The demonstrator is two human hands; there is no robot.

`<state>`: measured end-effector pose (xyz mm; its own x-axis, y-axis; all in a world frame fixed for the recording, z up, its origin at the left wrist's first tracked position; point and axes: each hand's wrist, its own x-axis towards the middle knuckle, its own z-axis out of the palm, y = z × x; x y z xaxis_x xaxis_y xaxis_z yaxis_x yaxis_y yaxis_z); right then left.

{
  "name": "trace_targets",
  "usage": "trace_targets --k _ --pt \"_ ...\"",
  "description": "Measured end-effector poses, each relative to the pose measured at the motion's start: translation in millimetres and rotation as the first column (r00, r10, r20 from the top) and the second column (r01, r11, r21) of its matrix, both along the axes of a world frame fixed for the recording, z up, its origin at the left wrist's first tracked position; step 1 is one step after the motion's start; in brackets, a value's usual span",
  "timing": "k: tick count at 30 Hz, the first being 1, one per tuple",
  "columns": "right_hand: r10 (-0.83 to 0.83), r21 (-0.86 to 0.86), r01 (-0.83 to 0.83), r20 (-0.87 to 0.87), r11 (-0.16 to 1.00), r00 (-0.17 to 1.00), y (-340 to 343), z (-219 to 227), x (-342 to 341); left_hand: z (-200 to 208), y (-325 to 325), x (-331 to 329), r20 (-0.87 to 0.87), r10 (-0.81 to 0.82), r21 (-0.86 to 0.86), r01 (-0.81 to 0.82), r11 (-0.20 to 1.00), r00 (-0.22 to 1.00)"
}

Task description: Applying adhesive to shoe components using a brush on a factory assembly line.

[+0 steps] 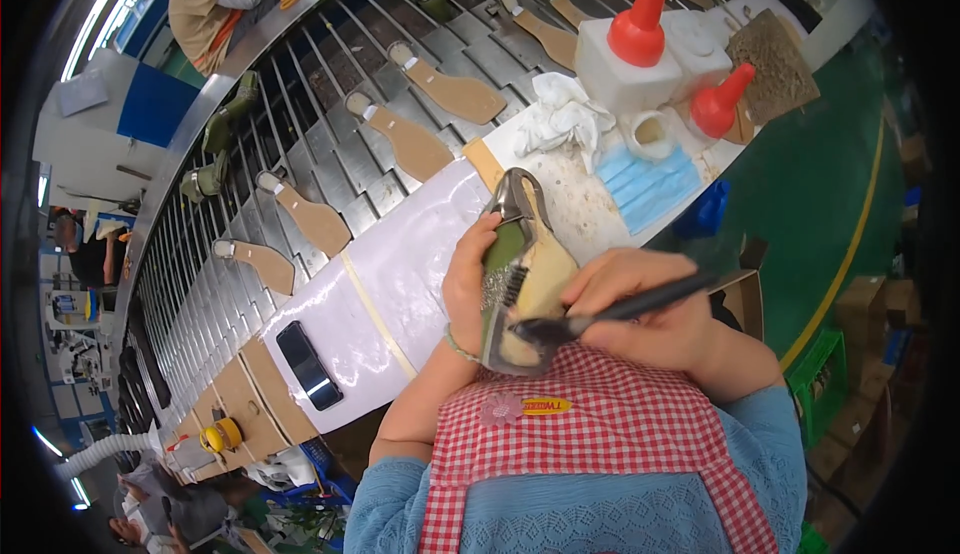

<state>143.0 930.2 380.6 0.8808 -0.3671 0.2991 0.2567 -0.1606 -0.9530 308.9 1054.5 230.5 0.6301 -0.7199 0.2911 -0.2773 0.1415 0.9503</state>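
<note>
In front of my chest, my left hand [466, 286] grips a green shoe upper [494, 272] stretched over a last, its pale underside turned up. One end of the shoe is shiny dark silver. My right hand [640, 306] is closed around a black-handled brush [545, 330]. The brush's dark head touches the lower part of the underside near the shoe's edge. Part of the handle and my right fingers are slightly blurred. Below the shoe lies my red-and-white checked apron [590, 414].
Tan shoe soles [405, 144] lie on a slatted metal conveyor [330, 144]. At right stand a white bottle with a red nozzle [640, 24], a second red nozzle [722, 102], a white cloth [563, 119] and a blue mask [650, 186]. A phone [308, 364] rests on the table's left.
</note>
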Motion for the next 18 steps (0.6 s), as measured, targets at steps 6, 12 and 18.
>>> trace_targets --k 6,12,18 --pt "-0.164 0.460 0.102 0.097 0.882 0.982 -22.3 -6.5 -6.5 28.7 17.9 56.9 -0.229 -0.257 -0.077 0.246 0.966 0.939" --pt "-0.085 0.785 0.018 0.045 0.620 0.995 -15.5 -4.1 8.8 31.0 13.4 57.1 -0.629 -0.559 -0.297 0.496 0.816 0.541" --pt "-0.130 0.374 0.143 -0.061 0.916 0.990 0.6 2.4 22.3 54.2 19.3 44.0 -0.564 -0.684 -0.104 0.782 0.615 0.463"
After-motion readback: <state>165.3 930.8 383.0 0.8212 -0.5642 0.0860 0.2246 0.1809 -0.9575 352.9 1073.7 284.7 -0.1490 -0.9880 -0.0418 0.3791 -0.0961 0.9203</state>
